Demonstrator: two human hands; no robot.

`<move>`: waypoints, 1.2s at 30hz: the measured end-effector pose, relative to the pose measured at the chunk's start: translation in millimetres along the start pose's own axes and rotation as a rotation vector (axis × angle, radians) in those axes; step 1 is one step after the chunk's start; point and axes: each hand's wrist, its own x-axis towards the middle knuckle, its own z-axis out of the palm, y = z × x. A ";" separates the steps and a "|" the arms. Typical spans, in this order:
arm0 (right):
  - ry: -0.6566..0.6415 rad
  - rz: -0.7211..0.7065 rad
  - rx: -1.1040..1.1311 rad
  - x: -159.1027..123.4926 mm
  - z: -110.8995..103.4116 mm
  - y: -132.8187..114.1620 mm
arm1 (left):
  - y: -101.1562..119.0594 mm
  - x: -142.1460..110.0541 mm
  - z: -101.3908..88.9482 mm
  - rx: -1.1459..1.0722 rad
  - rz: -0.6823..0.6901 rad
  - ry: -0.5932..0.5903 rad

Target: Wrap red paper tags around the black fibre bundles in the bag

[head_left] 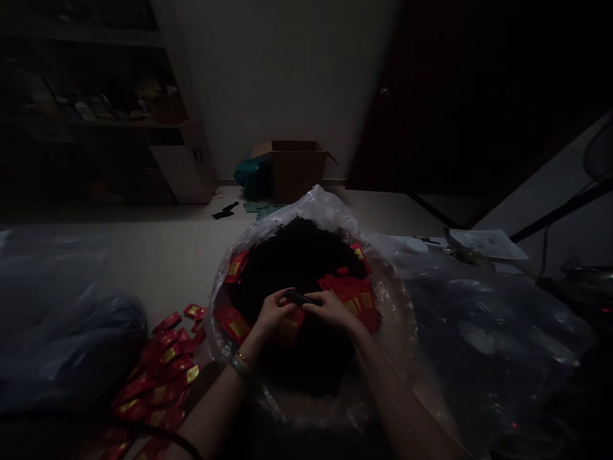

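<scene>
Both my hands meet over a big clear plastic bag [306, 207] heaped with dark loose material [297, 255]. My left hand [274, 311] pinches a red and gold packet [288, 327] from the left; a bracelet sits on that wrist. My right hand [332, 308] grips a small dark scoop-like object [299, 297] at the packet's top. More red packets [352, 294] lie inside the bag beside my right hand.
A pile of red and gold packets [160, 377] lies on the floor at lower left. A bluish plastic bag [62, 332] is at far left, clear plastic sheeting [479, 332] at right. A cardboard box [294, 167] stands by the far wall, shelves [96, 115] at upper left.
</scene>
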 end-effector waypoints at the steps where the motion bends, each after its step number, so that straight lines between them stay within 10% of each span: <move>1: -0.002 -0.003 -0.001 -0.1 -0.1 0.3 | -0.1 0.1 -0.7 0.009 -0.012 -0.004; 20: -0.001 -0.079 0.021 -10.8 -2.7 20.5 | 2.5 -13.8 19.5 -0.004 -0.057 0.022; 27: 0.267 0.095 -0.074 -27.8 -4.7 42.1 | 12.6 -27.7 19.2 0.026 -0.005 0.122; 32: 0.118 0.150 -0.394 -46.0 1.8 57.6 | 13.5 -37.2 20.6 0.065 0.010 0.171; 36: 0.273 0.047 -0.272 -41.5 14.0 41.0 | 11.1 -39.3 26.6 0.083 0.036 0.173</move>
